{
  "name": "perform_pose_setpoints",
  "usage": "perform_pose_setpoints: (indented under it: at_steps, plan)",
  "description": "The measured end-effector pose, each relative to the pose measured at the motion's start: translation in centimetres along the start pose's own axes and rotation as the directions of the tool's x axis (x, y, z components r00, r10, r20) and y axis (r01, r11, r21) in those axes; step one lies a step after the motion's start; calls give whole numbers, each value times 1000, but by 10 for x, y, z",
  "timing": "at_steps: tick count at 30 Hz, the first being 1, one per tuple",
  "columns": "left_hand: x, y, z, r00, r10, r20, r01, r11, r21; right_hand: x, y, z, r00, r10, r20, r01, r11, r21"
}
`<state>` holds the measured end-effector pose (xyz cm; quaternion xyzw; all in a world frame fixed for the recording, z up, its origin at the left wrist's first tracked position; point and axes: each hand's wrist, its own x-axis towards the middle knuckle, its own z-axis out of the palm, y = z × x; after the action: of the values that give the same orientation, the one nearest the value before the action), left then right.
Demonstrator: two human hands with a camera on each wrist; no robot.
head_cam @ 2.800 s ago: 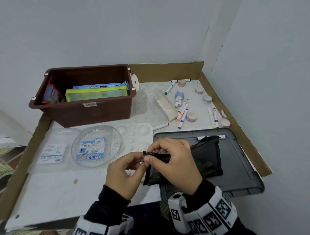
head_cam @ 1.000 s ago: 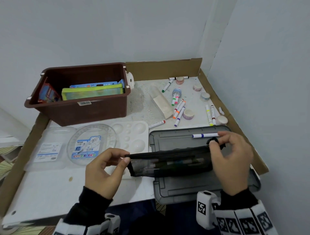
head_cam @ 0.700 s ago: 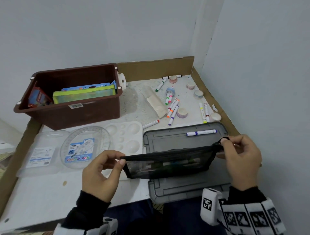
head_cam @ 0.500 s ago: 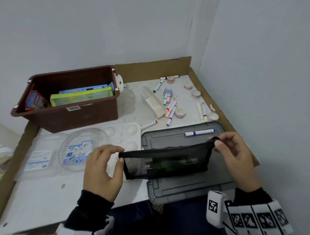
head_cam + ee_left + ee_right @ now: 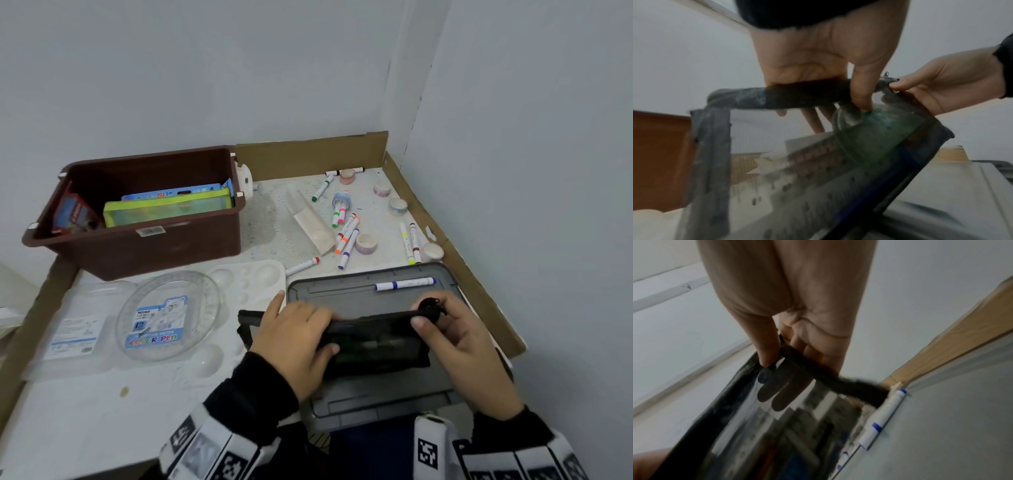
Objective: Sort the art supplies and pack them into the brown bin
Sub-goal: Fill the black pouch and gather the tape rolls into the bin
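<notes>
While both hands (image 5: 291, 339) grip it, black mesh pouch (image 5: 376, 342) shows pens inside.

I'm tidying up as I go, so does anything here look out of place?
Yes: loose markers and tape rolls lie scattered across the table's far right corner, outside the brown bin.

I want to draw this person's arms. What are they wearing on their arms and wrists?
Both arms have dark, black-looking sleeves reaching the wrists. Over each sleeve sits a white wristband: the left band and the right band carry black square code patterns, like pixel puzzles. A white block with one such square stands at the right wrist. The left hand and right hand are bare, with no gloves visible.
</notes>
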<state>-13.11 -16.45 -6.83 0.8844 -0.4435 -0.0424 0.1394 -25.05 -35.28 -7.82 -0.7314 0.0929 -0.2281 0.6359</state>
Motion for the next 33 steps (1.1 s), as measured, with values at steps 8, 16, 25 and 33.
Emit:
perform_pose_setpoints:
  at_steps: [8,16,25,33]
  plan:
    - [-12,-24,-32,972,39,-234,-97,966,-241,33,-41,28,997,3,77,-9,997,79]
    - [-12,-86,-117,773,-162,-613,81,984,-159,136,-91,87,976,55,211,-61,998,26]
    - [30,-183,-189,765,-412,-494,482,876,16,240,-29,190,917,129,378,22,929,-370]
    - [82,-227,-184,795,-596,-117,605,760,239,238,-1,213,886,255,387,-169,955,-243]
